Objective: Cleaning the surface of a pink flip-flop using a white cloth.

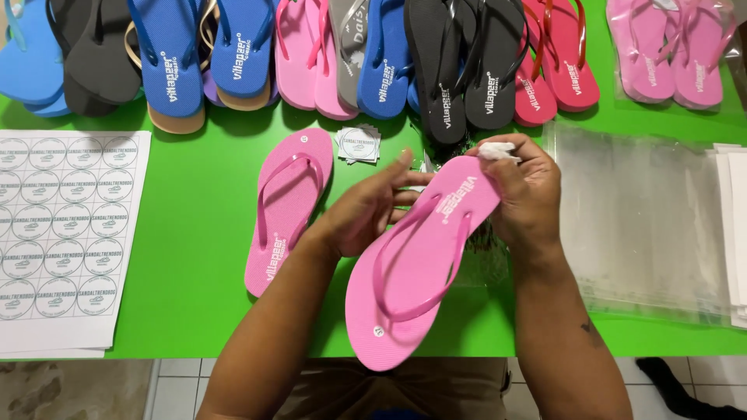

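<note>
While sandal-strewn, green table (194,257) over tiles (175,381)

Open green surface (194,202) lies between the sticker sheet (66,233) on the left and the pink sandal lying flat (286,219); a hand can pass there. The far edge is blocked along its whole width by a row of sandals (373,58). A small stack of round stickers (359,144) sits just beyond the flat sandal. On the right, a pile of clear plastic bags (646,218) covers the surface, with white sheets (735,233) at the edge. A bare green strip runs along the near edge.
</note>
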